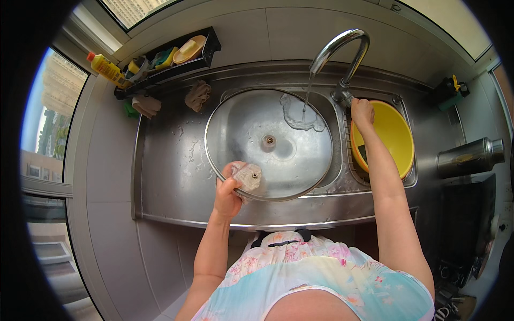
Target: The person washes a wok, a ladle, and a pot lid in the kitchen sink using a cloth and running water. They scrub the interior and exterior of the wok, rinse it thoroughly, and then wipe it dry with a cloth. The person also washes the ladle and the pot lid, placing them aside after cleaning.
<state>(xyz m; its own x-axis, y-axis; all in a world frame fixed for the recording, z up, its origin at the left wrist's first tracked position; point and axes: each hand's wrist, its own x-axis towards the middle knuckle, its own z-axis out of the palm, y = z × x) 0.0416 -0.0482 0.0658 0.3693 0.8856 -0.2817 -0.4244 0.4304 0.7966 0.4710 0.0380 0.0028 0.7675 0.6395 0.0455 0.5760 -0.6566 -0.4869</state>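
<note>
A large round glass lid (300, 155) with a metal rim is held over the sink, a small metal fitting at its centre. My left hand (229, 192) grips its near-left edge, along with a pale wet cloth (248, 176). On the cloth shows a small round metal piece; whether it is attached cannot be told. From the tall curved faucet (360, 40), a thin stream of water falls onto the lid's far-right part and spreads there. My right hand (362, 113) is closed around the faucet handle (347, 98), its forearm passing over a yellow bowl (393, 134).
The yellow bowl sits on a wire rack in the smaller right basin. Brown cloths (198, 95) lie at the back left, below a black shelf (176, 63) with sponges and a soap dish. A yellow bottle (107, 68) stands far left. A metal flask (470, 158) lies at right.
</note>
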